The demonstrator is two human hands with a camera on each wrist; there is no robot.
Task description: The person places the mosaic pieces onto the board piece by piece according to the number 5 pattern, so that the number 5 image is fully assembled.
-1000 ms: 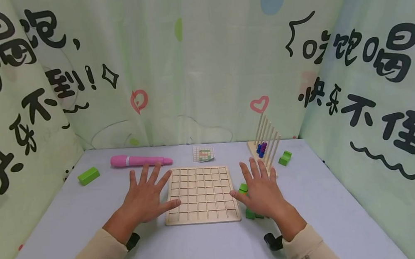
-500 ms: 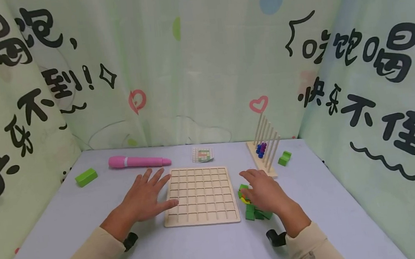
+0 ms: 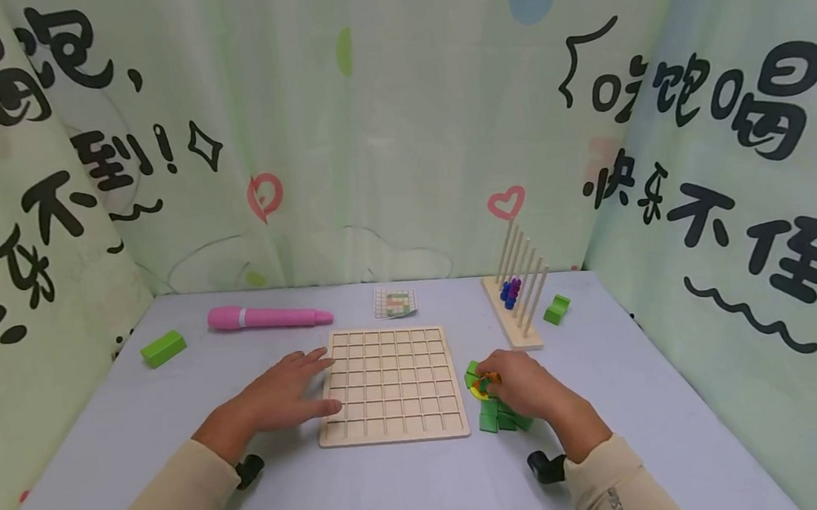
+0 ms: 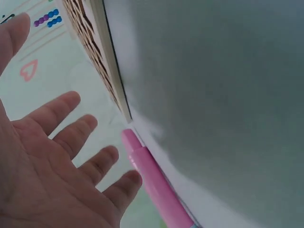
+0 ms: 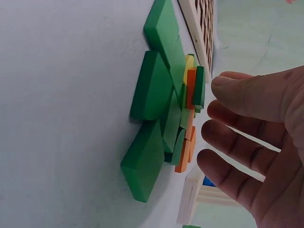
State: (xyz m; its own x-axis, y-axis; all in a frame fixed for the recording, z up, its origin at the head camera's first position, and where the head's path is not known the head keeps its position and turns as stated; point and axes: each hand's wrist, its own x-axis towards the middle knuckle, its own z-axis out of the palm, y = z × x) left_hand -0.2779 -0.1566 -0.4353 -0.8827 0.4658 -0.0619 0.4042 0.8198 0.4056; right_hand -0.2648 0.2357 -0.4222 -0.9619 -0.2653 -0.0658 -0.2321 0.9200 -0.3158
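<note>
A wooden grid board lies flat on the table. My left hand is at the board's left edge, fingers spread and slightly bent, holding nothing. Its palm and fingertips show in the left wrist view, with the pink pen-shaped thing beyond them. My right hand hovers over a pile of green blocks to the right of the board. In the right wrist view, thumb and fingertips are right at the pile, close to a small dark green piece and an orange piece, with a gap to them.
Behind the pile stands a wooden peg rack with blue and purple beads. A green block lies right of it, another green block at far left. A small patterned card lies behind the board. Curtains surround the table.
My right hand has drawn back and lowered to the pile, its spread fingers now bent. The left hand has shifted slightly left and its fingers have lowered a little.
</note>
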